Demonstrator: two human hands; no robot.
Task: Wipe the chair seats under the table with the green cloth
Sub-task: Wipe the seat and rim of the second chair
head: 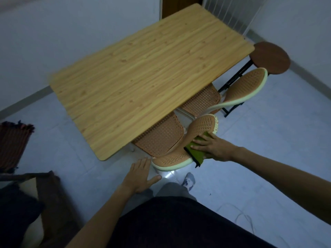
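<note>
Your right hand (213,147) presses the green cloth (196,153) onto the near chair (172,159) backrest, fingers spread flat, just off the desk (143,68) corner. Your left hand (139,178) hovers beside that corner, fingers relaxed.

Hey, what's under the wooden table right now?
The near chair seat and the far chair seat stick out from under the table, with a black leg frame. The table hides the rest of both seats.

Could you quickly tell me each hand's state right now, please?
Left hand: open, holding nothing.
Right hand: open, pressing the folded green cloth onto the orange woven chair.
</note>
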